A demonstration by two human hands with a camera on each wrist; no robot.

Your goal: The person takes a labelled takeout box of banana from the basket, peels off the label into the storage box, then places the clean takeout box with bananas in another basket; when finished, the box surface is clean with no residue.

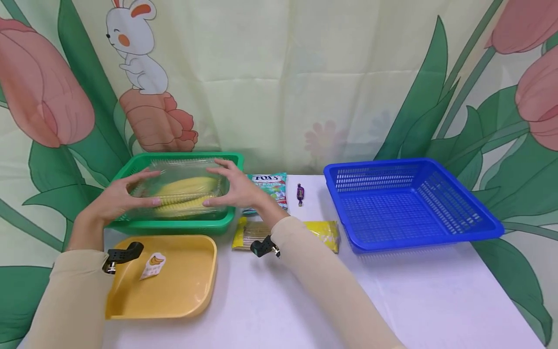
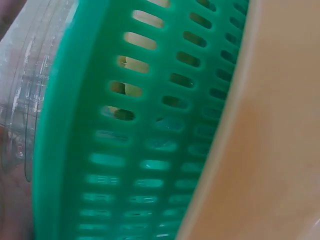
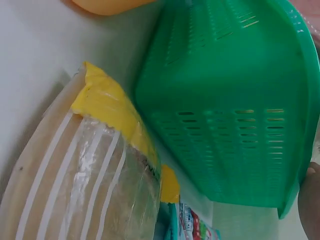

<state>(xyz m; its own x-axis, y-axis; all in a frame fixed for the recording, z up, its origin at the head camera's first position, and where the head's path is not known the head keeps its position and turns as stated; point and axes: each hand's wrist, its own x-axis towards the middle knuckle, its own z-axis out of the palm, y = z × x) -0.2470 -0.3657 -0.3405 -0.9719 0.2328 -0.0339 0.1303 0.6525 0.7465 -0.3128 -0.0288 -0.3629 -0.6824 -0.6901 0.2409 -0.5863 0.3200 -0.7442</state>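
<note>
My left hand (image 1: 114,199) grips the left end of a clear plastic box (image 1: 185,169) with ridged edges. At its right end my right hand (image 1: 239,188) holds it too, fingers spread along the far side and thumb at the near side. The box sits tilted within the rim of a green slotted basket (image 1: 174,226). Long yellow produce (image 1: 187,186) shows through the clear plastic; its kind is blurred by the ridges. In the left wrist view, the box's ridged edge (image 2: 30,95) overlaps the basket rim.
A yellow tray (image 1: 183,276) with a banana-print sticker (image 1: 154,265) lies in front of the basket. To the right are a yellow-ended bag of brown sticks (image 1: 322,232), a Fox's candy bag (image 1: 279,184), a purple wrapped candy (image 1: 300,194) and a blue basket (image 1: 418,238).
</note>
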